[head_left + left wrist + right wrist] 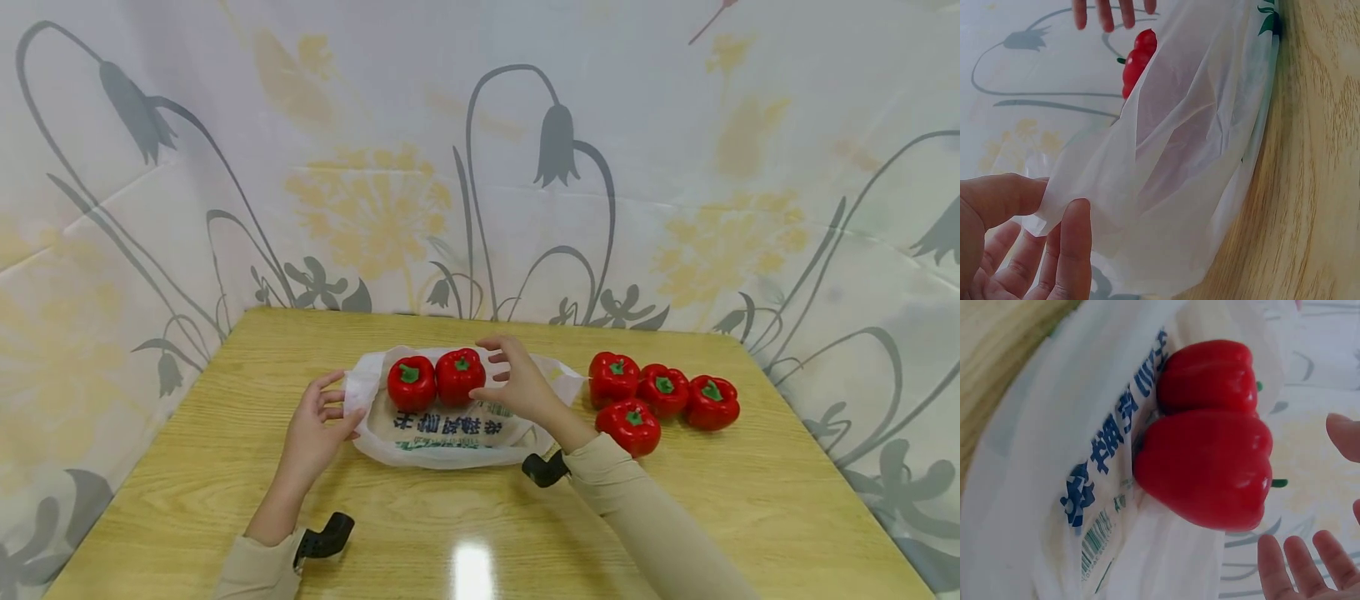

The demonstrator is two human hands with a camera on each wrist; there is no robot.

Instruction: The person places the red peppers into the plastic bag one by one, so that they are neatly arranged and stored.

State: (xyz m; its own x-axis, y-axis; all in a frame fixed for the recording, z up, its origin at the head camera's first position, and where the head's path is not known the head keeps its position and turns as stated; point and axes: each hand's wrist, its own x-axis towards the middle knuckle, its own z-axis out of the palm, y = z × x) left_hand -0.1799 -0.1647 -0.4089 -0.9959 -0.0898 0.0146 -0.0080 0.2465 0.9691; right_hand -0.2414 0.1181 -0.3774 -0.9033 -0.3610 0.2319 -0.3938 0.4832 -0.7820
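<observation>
Head view: the bag [442,457] is spread on the bench [405,517], mouth up, with two peppers [459,383] seated side by side toward its far side; four peppers [660,396] are grouped outside it, to the right. The rim at the left end is pinched between thumb and fingers by the left grip [318,425], while the right grip [521,383] is held with fingers parted beside the right one of the seated pair, and nothing is grasped by it; a slight gap is seen in the right wrist view. For good loading, the rim is best drawn outward and up only lightly, since so thin a bag could be torn or folded over its mouth by a hard pull. The right fingers should be lifted clear without nudging either pepper. Room is left on the near side of the pair; anything added there should be lowered, not dropped, and released once supported.
</observation>
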